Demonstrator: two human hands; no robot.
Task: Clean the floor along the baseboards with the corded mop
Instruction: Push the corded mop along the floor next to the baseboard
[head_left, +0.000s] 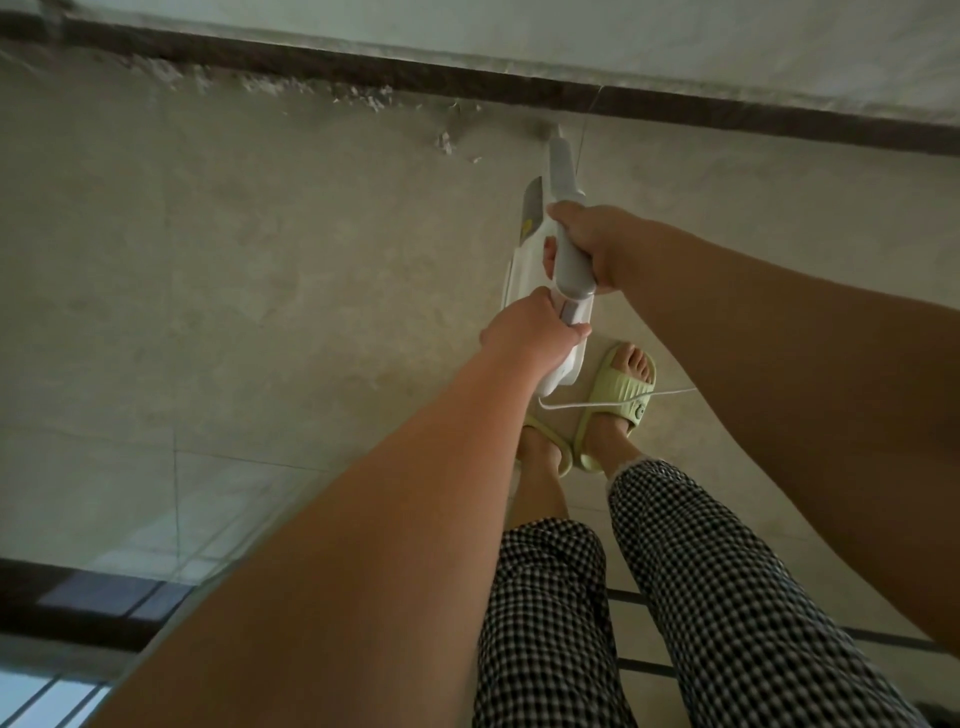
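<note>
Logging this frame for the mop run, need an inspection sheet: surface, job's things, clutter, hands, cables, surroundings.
Surface: beige tiled floor, dull and streaked, grout lines visible.
Job's things: white and grey corded mop, angled toward the dark baseboard; its head is blurred where it meets the floor.
Clutter: pale debris flakes strewn along the baseboard, a few loose bits further out on the floor.
Hands: left hand grips the lower end of the handle; right hand grips it higher up.
Cables: white cord runs from the mop across the green slippers.
Surroundings: pale wall above the baseboard; checked trousers; dark strips at lower left, unclear.
</note>
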